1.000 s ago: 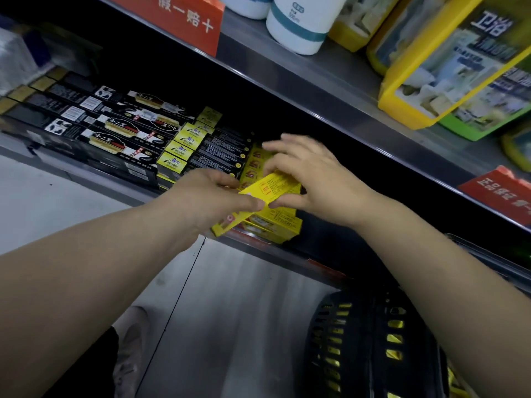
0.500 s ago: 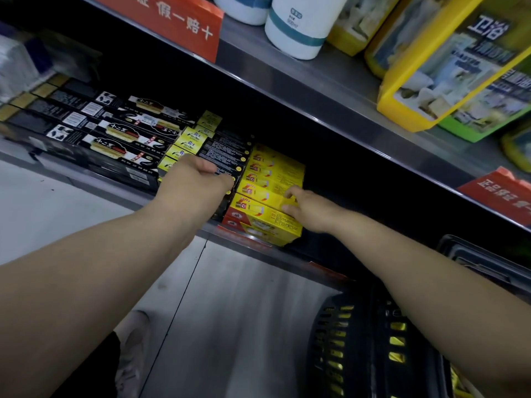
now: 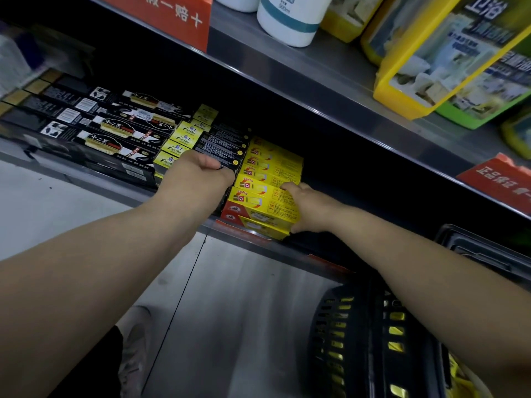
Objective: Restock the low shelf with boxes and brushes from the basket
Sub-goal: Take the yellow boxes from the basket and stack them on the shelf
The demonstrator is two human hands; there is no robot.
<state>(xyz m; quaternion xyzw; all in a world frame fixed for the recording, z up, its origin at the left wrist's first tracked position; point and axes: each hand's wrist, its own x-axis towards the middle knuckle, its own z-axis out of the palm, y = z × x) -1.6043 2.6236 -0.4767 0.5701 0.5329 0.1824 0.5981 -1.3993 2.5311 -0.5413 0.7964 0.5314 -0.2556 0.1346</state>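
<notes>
Low shelf [image 3: 253,245] with yellow boxes [image 3: 267,179]

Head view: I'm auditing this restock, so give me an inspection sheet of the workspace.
Surface: low shelf, metal edge, stocked.
Job's things: yellow boxes stacked at the front; black basket on the floor, yellow items inside.
Clutter: black boxes in rows to the left.
Hands: left hand rests curled against the dark boxes; right hand grips the yellow stack's end.
Cables: nothing seen.
Surroundings: upper shelf with white bottle, red tags.
</notes>
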